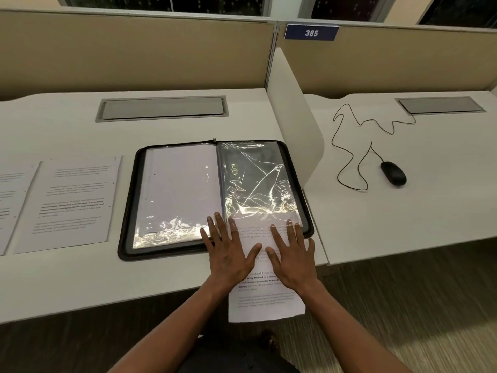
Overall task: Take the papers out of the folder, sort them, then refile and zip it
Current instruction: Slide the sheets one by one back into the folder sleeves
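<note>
A black zip folder (129,211) lies open on the white desk, its clear plastic sleeves glaring. The left sleeve (177,189) holds a white sheet. The right sleeve (255,179) looks dark and crumpled. A printed paper (265,300) sticks out of the right sleeve's bottom edge and hangs over the desk's front edge. My left hand (228,254) lies flat on the paper's left side, fingers straight and spread. On its right side my right hand (293,254) presses flat, fingertips at the sleeve's opening. Two more printed papers (72,203) lie left of the folder.
A white divider panel (293,109) stands just right of the folder. Beyond it a black mouse (393,172) with a looping cable lies on the neighbouring desk. A grey cable hatch (162,109) sits behind the folder. Beige partitions close the back.
</note>
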### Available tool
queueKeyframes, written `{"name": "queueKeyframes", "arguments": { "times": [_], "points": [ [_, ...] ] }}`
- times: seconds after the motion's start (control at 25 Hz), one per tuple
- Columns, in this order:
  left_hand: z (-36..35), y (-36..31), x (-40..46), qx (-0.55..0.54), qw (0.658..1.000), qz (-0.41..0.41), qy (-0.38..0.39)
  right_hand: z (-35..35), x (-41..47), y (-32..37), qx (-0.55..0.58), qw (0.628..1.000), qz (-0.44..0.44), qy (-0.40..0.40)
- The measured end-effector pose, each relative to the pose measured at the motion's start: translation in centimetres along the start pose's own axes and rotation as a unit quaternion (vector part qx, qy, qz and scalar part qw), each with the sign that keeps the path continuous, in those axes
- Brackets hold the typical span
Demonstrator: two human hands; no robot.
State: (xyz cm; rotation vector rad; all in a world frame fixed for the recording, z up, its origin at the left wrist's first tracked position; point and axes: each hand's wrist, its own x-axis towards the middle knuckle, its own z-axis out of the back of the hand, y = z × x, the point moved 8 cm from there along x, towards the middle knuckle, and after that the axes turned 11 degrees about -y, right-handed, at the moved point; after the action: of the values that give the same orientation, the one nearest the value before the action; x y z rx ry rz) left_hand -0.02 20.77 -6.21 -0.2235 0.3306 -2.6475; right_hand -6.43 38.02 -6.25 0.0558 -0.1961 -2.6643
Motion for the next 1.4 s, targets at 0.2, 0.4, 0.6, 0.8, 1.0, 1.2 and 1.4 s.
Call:
{"name": "queueKeyframes", "arguments": {
  "times": [0.2,0.4,0.6,0.8,1.0,1.2,1.4],
  "points": [
    [-0.2,-0.5,0.8,-0.021,1.000,0.012,0.015,0.2,0.0,0.0,-0.009,1.000,0.005,-0.001],
    [0.1,-0.7,-1.0,-0.011,0.999,-0.033,0.014,0.0,0.4,0.4,-0.004,1.000,-0.012,-0.008],
    [1.0,-0.9,-2.3,-0.030,0.994,-0.103,-0.009,0.0,0.4,2.3,0.031,0.998,0.048,-0.021],
    [0.7,-0.8,-1.7,-0.023,0.990,-0.138,-0.002,0.6,2.0,1.8,0.036,0.998,0.030,-0.052],
    [0.6,-0.5,-1.5,-0.025,0.984,-0.177,0.017,0.2,1.9,2.8,0.086,0.989,0.067,-0.097],
    [0.5,-0.2,-1.1,-0.005,0.977,-0.212,0.035,0.2,3.1,3.2,0.065,0.991,0.053,-0.108],
    [1.5,0.8,0.3,-0.017,0.974,-0.227,0.022,0.0,1.4,4.2,0.079,0.986,0.059,-0.134]
  ]
}}
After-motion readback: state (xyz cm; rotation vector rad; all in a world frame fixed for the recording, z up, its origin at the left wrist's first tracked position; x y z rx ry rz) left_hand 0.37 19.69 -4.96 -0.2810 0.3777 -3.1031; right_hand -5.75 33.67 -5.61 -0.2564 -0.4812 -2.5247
